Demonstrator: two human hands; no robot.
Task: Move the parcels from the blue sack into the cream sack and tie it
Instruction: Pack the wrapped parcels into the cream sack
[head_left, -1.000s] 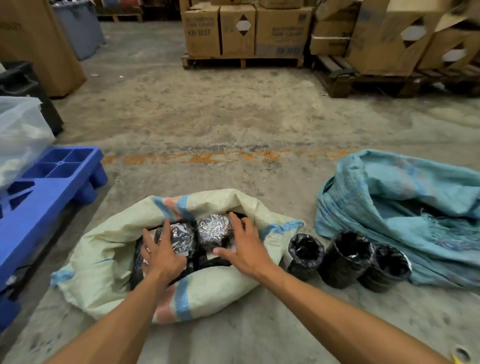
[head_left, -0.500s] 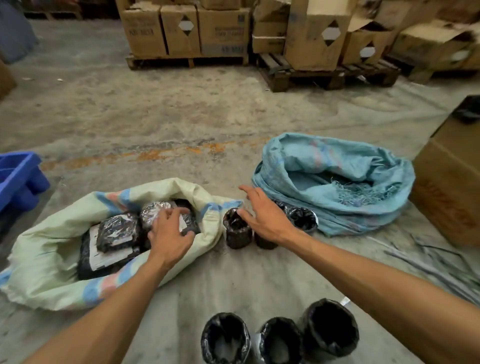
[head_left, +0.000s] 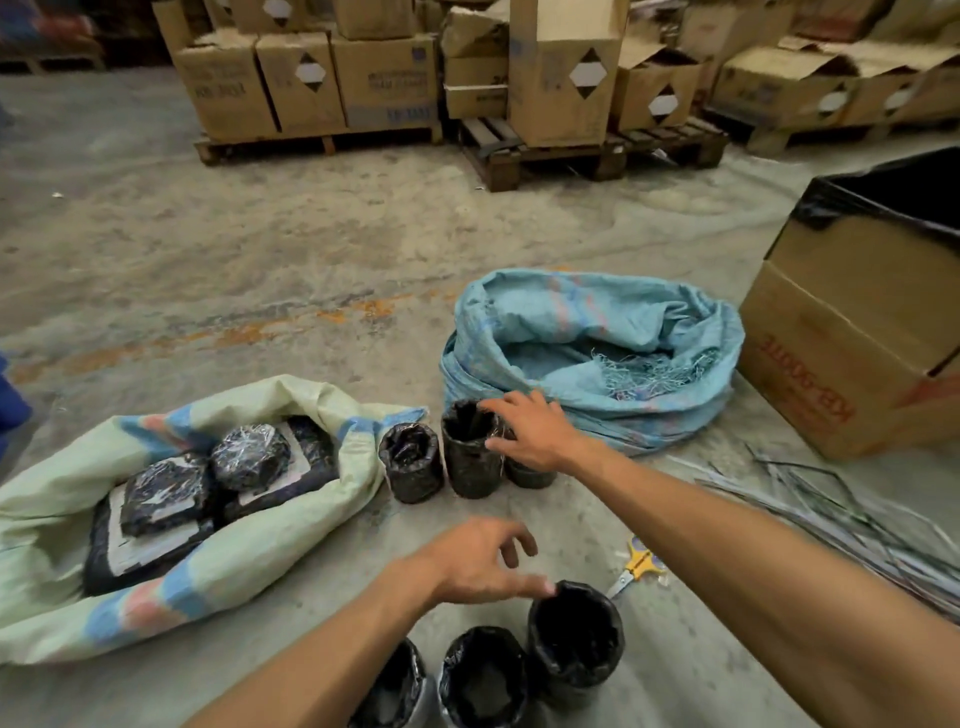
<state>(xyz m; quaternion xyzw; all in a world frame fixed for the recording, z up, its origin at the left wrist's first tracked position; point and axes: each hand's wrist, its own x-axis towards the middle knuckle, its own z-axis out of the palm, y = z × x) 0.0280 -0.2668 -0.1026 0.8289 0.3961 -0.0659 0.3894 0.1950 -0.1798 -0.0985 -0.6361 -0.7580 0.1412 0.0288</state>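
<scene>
Left hand (head_left: 470, 564): out of the cream sack (head_left: 322, 415), fingers loose, holding nothing, over near parcels (head_left: 574, 636).
Right hand (head_left: 530, 431): fingers now curled around a parcel (head_left: 470, 449) beside the blue sack (head_left: 597, 358).

You get dim, flat indoor light with soft shadows; glare glints on the wrapped parcels (head_left: 249, 462), and beyond them the view's edges bend and blur.

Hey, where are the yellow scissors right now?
The yellow scissors lie on the concrete floor right of centre in the head view, just beyond the right forearm, between the nearest black wrapped roll and the pile of straps.
</scene>
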